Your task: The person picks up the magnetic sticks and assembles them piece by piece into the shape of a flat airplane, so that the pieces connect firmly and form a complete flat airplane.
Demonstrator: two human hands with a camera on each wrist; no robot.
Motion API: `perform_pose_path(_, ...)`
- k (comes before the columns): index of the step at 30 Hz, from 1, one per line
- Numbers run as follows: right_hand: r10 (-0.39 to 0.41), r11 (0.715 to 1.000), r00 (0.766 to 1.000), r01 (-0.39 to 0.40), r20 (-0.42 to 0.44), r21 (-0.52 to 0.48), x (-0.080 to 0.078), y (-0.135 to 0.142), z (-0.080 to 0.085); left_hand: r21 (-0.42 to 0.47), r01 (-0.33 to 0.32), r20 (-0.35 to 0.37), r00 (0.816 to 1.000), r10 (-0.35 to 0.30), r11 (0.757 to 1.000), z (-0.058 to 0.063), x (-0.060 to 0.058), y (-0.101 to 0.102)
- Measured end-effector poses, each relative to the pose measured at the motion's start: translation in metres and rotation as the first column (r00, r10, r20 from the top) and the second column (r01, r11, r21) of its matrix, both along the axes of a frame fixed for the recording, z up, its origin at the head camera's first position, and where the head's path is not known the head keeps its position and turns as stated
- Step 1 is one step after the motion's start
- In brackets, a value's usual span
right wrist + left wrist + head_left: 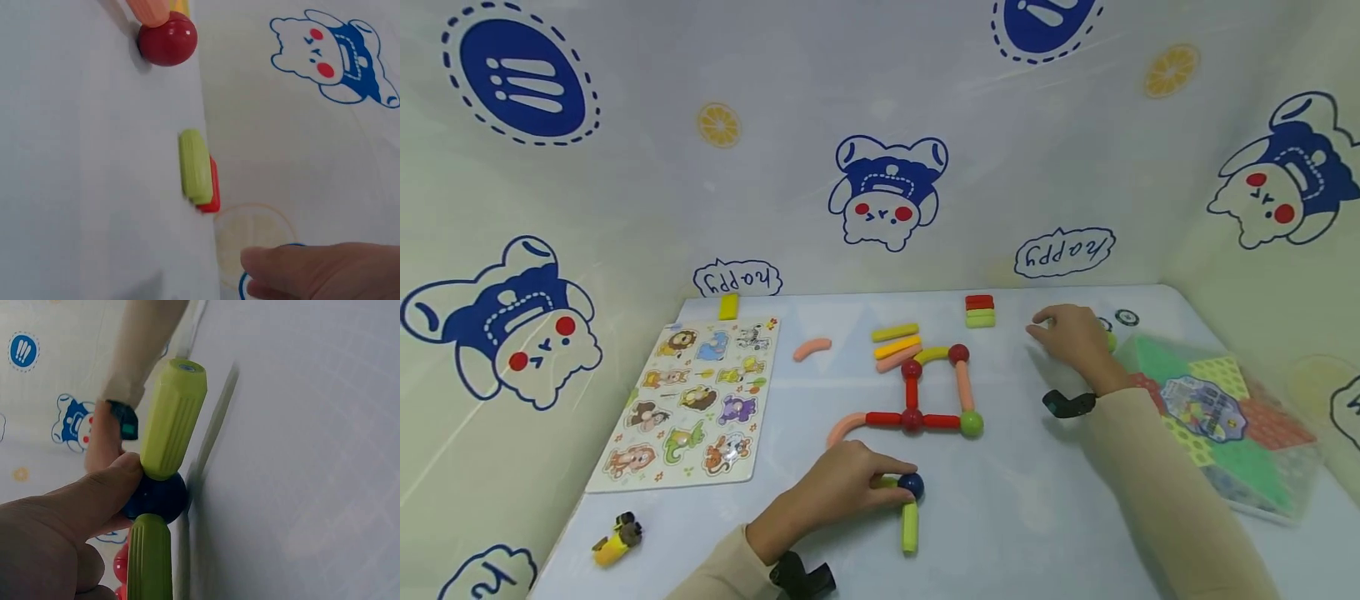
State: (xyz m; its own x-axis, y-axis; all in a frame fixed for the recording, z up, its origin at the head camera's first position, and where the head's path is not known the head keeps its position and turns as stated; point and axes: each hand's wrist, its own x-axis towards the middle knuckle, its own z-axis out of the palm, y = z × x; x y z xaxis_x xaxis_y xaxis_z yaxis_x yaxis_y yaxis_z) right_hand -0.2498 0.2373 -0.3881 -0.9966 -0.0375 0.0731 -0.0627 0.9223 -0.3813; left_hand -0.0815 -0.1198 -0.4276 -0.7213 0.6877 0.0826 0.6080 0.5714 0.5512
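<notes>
My left hand (850,479) pinches a dark blue ball (912,486) between thumb and fingers. Two light green rods (174,419) are joined to that ball at an angle, one partly hidden by the hand in the head view. Above it lies a figure of red, yellow and pink rods with red balls (912,420) and a green ball (972,424). At the back right my right hand (1071,337) hovers with nothing between its fingers. To its left, short green rods (980,318) and red rods (980,302) lie side by side.
An animal sticker board (685,404) lies at the left, with a yellow block (728,306) behind it and a small yellow toy vehicle (617,540) in front. A clear box of colourful pieces (1232,425) stands right. Loose yellow rods (895,332) and a curved pink rod (812,348) lie at the back.
</notes>
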Motion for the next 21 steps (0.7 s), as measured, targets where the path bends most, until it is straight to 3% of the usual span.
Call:
perform_pose_path(5,-0.035,0.999,0.999,0.036,-0.037,0.03,0.013,0.014,-0.001,0.014,-0.015,-0.003,1.0,0.015,1.0,0.001,0.001,-0.001)
perform_pose_path(10,-0.081,0.996,0.996,0.081,0.019,0.037,0.02,0.02,-0.009,0.012,-0.012,-0.004,1.0,0.012,1.0,0.001,0.001,-0.002)
perform_pose_path(15,-0.086,0.996,0.994,0.084,0.066,0.031,0.026,0.024,-0.017,0.01,-0.008,-0.015,1.0,0.008,1.0,-0.001,0.002,-0.001)
perform_pose_path(21,-0.067,0.997,0.996,0.065,0.055,0.033,0.039,0.032,-0.019,0.004,-0.001,-0.011,1.0,0.001,1.0,0.0,0.001,0.001)
